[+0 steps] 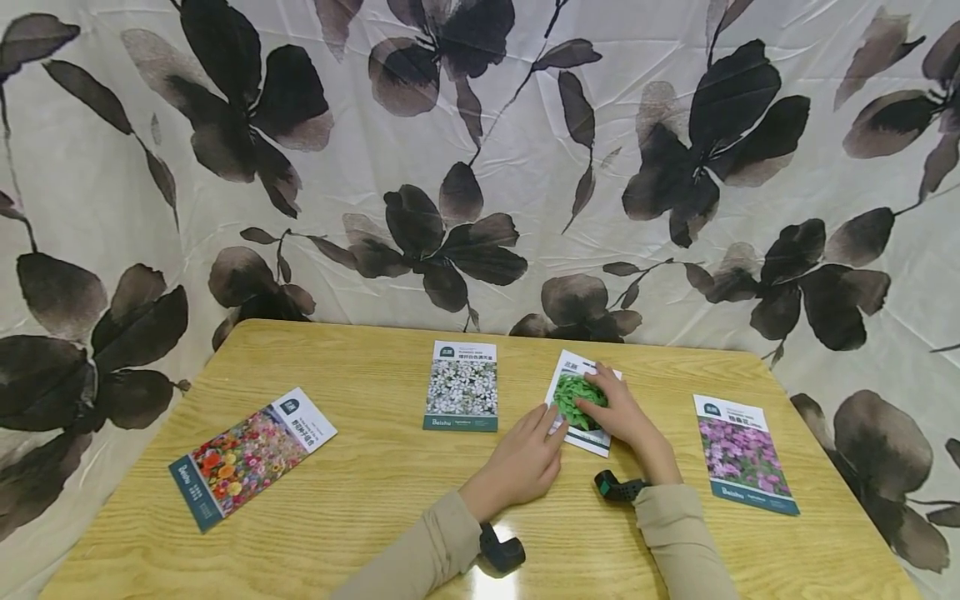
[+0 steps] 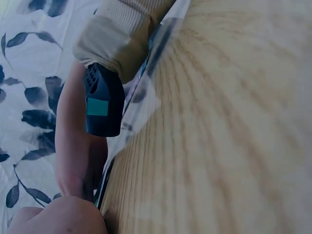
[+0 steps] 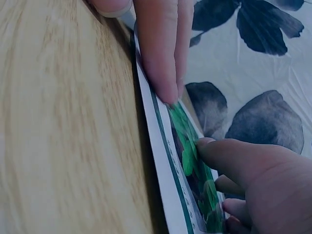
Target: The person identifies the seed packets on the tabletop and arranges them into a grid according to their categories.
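Observation:
Both hands are at a seed packet (image 1: 581, 398) picturing green leaves, tilted slightly on the wooden table right of centre. My left hand (image 1: 520, 467) pinches its lower left edge. In the right wrist view the left fingers (image 3: 158, 53) lie on the packet's face, with the thumb beside the edge. The right hand (image 1: 626, 414) holds the right side. Its thumb (image 3: 229, 156) rests on the leaf picture, and the other fingers curl at the far edge, partly hidden. The left wrist view mostly shows table and the right forearm.
A white-flower packet (image 1: 461, 386) lies left of the hands, near the table's back. A mixed-flower packet (image 1: 251, 458) lies slanted at the far left, a purple-flower packet (image 1: 746, 454) at the right. Floral cloth (image 1: 525, 192) hangs behind the table (image 1: 360, 517).

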Demonstrator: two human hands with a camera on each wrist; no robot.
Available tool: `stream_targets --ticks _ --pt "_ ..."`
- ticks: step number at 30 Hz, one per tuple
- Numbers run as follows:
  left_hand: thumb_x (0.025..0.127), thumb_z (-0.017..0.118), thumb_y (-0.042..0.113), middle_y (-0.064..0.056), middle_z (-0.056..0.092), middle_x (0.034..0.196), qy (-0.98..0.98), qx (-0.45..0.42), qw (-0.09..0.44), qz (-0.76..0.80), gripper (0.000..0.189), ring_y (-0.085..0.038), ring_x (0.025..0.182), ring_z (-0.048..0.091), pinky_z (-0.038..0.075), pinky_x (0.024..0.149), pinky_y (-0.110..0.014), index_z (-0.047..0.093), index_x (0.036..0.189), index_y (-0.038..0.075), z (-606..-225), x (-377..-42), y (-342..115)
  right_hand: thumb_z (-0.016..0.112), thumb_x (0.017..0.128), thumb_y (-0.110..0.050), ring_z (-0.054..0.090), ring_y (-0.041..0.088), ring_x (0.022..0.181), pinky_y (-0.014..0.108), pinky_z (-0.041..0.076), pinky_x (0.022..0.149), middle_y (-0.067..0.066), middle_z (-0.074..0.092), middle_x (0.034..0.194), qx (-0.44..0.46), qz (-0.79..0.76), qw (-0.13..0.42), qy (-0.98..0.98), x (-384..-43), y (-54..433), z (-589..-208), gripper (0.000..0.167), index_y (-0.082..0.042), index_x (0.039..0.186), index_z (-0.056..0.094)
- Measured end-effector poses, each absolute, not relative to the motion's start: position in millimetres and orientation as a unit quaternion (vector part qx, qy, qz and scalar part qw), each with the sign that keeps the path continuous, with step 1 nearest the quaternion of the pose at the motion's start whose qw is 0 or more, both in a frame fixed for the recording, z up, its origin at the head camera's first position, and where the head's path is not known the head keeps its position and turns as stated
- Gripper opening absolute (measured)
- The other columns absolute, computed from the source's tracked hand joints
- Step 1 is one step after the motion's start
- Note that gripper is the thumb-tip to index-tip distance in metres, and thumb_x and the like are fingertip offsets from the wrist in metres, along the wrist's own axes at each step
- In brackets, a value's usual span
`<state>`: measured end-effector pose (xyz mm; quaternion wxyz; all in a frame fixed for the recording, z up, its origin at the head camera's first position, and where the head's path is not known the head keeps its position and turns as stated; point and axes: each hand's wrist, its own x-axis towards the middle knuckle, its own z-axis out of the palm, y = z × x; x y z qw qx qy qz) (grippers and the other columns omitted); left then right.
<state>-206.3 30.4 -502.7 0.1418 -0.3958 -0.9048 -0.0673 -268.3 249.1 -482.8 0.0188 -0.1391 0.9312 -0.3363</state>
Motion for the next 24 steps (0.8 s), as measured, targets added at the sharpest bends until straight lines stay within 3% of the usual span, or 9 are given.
stream_targets --ticks 24 --pt "0.103 0.044 0.024 -0.022 0.047 0.146 -0.887 -0.428 0.160 -0.066 0.045 -0.036 0.137 0.042 0.033 0.115 -0.042 0.055 0.140 0.002 -499.2 -191.5 10.0 0.063 0.098 -0.027 0.014 0.044 0.148 0.063 0.006 0.117 0.028 0.022 0.158 -0.177 -0.321 0.015 0.930 -271.0 227.7 -490.0 0.061 0.008 0.144 0.044"
